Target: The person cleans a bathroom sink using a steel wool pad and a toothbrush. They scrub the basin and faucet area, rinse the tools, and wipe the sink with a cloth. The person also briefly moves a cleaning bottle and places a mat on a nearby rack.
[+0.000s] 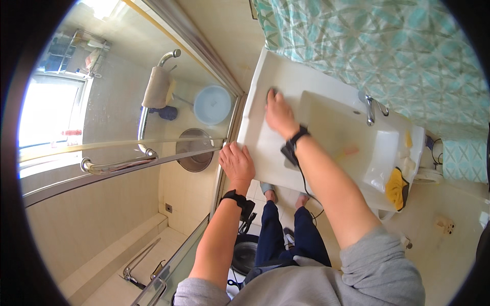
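Note:
My right hand [280, 113] is closed and pressed down on the flat left part of the white washbasin [273, 163]. A little of a small dark thing [274, 92] shows at its fingertips; its kind is hidden by the fingers. My left hand [237, 162] lies with fingers stretched out on the basin's left edge, beside the shower door frame. It holds nothing. A blurred orange-pink thing [351, 151] lies in the bowl, right of my right forearm. Both wrists wear black bands with small boxes, and a cable hangs from the right one.
The chrome tap [369, 109] stands at the basin's back right. A yellow and dark cloth [396, 188] hangs over its right rim. A patterned teal curtain [377, 46] covers the wall behind. Left, past the glass door, are a light blue tub [212, 105] and a metal basin [194, 155].

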`<state>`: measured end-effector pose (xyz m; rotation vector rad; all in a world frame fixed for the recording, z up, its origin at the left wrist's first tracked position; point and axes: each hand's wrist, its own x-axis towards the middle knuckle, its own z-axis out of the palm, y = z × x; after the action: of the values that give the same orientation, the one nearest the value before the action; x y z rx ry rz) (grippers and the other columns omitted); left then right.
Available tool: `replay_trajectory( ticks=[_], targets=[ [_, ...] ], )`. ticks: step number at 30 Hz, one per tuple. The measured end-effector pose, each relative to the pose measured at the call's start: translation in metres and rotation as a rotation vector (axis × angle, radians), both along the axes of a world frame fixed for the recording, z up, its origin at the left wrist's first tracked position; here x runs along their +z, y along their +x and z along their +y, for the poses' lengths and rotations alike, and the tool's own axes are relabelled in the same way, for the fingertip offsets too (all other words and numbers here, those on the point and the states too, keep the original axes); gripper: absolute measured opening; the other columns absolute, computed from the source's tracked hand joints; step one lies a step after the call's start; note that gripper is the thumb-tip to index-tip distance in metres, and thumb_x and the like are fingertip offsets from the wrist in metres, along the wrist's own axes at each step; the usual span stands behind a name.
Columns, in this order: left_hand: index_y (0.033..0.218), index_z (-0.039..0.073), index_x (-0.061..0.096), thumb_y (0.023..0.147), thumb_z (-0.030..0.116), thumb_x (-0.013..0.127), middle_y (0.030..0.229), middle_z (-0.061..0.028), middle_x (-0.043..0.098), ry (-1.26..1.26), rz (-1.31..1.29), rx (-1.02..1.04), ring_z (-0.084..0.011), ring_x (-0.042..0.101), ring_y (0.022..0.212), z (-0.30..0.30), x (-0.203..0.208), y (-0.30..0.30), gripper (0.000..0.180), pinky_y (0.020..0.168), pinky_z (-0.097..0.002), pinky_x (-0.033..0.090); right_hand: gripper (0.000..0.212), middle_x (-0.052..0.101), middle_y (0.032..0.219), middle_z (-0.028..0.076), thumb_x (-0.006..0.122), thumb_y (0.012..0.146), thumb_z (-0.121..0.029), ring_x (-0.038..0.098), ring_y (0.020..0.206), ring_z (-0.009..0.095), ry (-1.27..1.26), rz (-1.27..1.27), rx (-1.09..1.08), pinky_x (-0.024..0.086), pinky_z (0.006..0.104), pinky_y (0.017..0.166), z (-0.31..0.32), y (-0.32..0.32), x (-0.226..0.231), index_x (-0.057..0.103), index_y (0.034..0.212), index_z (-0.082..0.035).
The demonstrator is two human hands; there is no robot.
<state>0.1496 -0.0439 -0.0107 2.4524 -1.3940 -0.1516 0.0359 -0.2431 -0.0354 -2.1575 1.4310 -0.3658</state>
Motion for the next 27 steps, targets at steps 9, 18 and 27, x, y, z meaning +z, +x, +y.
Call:
replay_trajectory(
  ticks=[9, 18, 27],
  targets=[
    [0.122, 0.003, 0.059, 0.101, 0.026, 0.064, 0.123, -0.0182, 0.061, -0.032, -0.068, -0.043, -0.0402, 0.055, 0.119, 0.001, -0.005, 0.002, 0.031, 0.102, -0.0530, 0.041, 0.054, 0.058, 0.130, 0.028, 0.061, 0.103, -0.016, 0.064, 0.115, 0.046, -0.085, -0.099, 0.029, 0.054, 0.0533, 0.097, -0.040, 0.013, 0.000, 0.046, 0.150, 0.006],
    [0.127, 0.003, 0.059, 0.104, 0.027, 0.060, 0.127, -0.0166, 0.059, 0.010, 0.004, -0.032, -0.0397, 0.053, 0.123, 0.000, -0.003, 0.003, 0.033, 0.104, -0.0538, 0.040, 0.027, 0.074, 0.106, 0.026, 0.053, 0.095, -0.012, 0.070, 0.103, 0.048, 0.006, 0.448, -0.348, 0.057, 0.0578, 0.087, -0.090, -0.200, 0.024, 0.074, 0.108, 0.000],
    [0.129, 0.003, 0.059, 0.105, 0.030, 0.059, 0.129, -0.0173, 0.060, 0.053, -0.018, -0.029, -0.0400, 0.053, 0.123, 0.001, -0.007, 0.003, 0.035, 0.103, -0.0529, 0.041, 0.031, 0.068, 0.114, 0.024, 0.058, 0.096, -0.009, 0.069, 0.101, 0.045, -0.210, 0.097, -0.244, 0.058, 0.0540, 0.085, -0.072, -0.048, -0.020, 0.064, 0.125, -0.001]
  ],
)
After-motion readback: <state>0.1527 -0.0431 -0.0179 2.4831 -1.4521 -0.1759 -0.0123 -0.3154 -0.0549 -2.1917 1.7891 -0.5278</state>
